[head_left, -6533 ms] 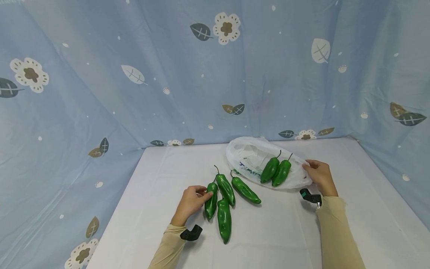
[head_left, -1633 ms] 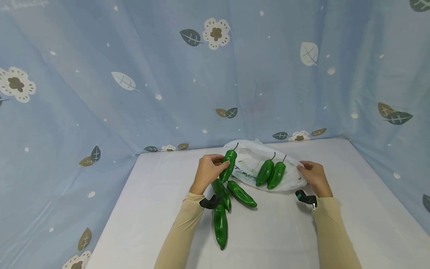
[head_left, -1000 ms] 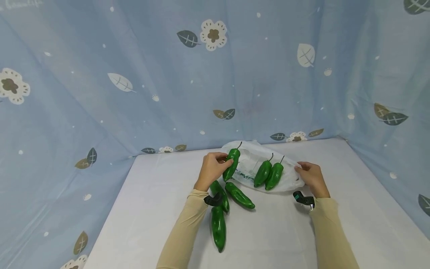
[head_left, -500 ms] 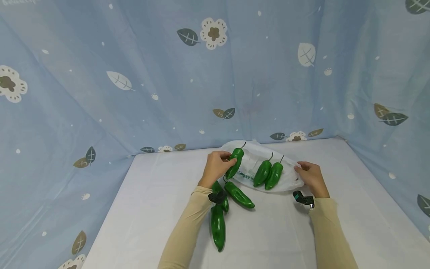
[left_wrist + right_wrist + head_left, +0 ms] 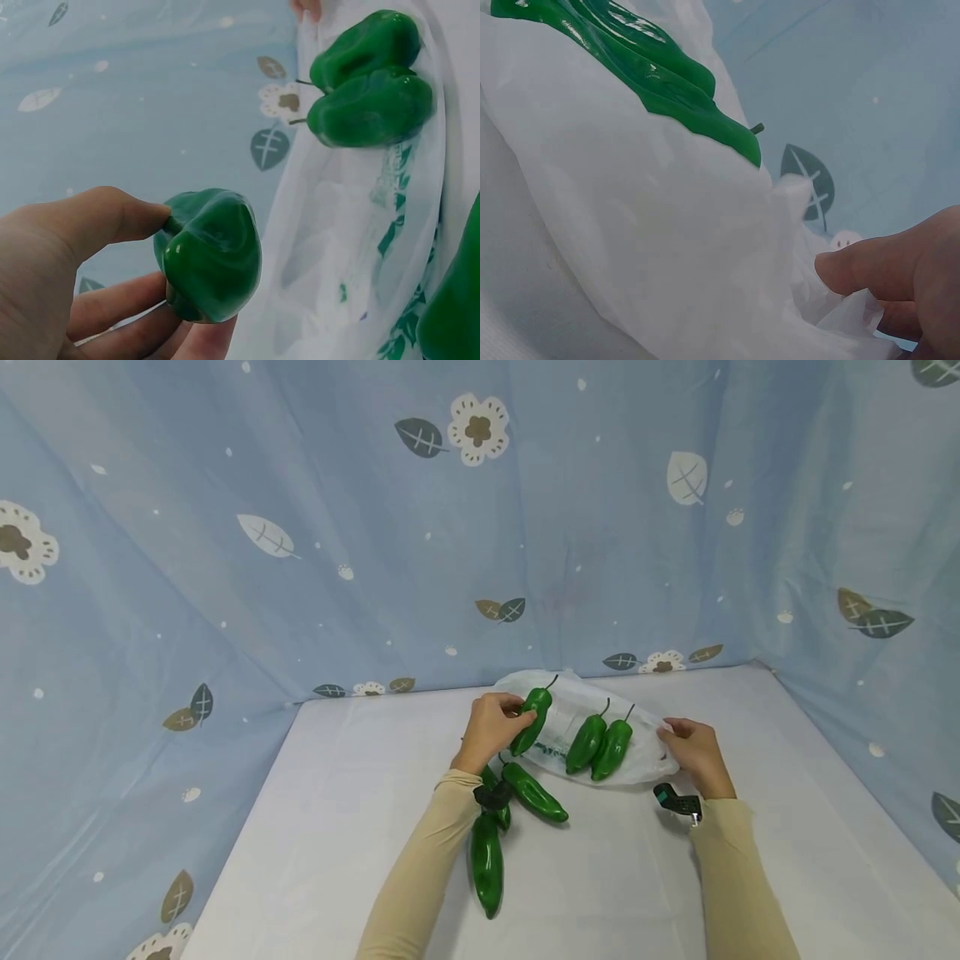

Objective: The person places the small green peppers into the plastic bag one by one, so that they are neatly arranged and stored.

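My left hand (image 5: 491, 731) pinches a green pepper (image 5: 532, 722) between thumb and fingers, its stem tilted up and to the right, over the left part of a white plastic bag (image 5: 553, 727). In the left wrist view the held pepper (image 5: 214, 255) appears blunt end on. Two more green peppers (image 5: 586, 743) (image 5: 612, 750) lie side by side on the bag. At the bag's right end my right hand (image 5: 697, 752) grips the thin plastic; the right wrist view shows the bunched edge of the bag (image 5: 847, 315) between thumb and fingers.
Three green peppers lie on the white table (image 5: 600, 877) nearer me: one (image 5: 534, 792) just in front of the bag, one (image 5: 487, 868) lower, and one (image 5: 501, 814) partly hidden under my left wrist. A patterned blue curtain (image 5: 375, 568) hangs behind.
My left hand has lifted one pepper from the table group and carried it up and right to the bag, still drifting right lately. My right hand keeps hold of the bag.
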The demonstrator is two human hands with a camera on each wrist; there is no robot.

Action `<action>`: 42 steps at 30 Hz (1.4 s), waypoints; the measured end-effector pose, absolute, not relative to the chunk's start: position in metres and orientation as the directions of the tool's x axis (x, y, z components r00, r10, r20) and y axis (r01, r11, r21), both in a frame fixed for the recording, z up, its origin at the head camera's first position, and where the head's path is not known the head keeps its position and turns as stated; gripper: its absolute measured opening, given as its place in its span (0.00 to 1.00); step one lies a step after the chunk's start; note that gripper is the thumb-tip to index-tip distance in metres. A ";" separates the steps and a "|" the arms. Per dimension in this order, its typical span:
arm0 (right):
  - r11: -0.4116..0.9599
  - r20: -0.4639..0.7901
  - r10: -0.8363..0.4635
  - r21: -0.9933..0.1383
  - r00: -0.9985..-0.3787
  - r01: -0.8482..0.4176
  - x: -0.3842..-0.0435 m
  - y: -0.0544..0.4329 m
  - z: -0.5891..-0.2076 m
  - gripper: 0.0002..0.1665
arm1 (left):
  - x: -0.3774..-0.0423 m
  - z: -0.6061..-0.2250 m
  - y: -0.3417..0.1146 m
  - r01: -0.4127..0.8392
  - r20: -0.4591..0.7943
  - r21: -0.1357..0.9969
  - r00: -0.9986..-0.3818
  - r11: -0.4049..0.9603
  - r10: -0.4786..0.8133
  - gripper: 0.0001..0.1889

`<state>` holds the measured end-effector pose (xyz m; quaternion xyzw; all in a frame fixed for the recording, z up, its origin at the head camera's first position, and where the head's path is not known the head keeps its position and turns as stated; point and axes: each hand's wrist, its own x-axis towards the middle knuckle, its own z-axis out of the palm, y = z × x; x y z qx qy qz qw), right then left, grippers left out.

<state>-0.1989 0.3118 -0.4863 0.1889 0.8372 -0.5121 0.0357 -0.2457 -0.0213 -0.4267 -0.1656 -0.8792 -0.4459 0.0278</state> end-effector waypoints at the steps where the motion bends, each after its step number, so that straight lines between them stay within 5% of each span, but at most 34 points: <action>1: 0.403 -0.254 0.279 -0.844 -0.926 0.353 -0.199 0.312 -0.487 0.35 | -0.246 -0.427 -0.020 0.315 0.195 0.774 -0.944 0.549 0.267 0.16; 42: 0.409 -0.246 0.269 -0.846 -0.931 0.342 -0.199 0.312 -0.487 0.35 | -0.247 -0.428 -0.004 0.369 0.211 0.739 -0.921 0.563 0.327 0.15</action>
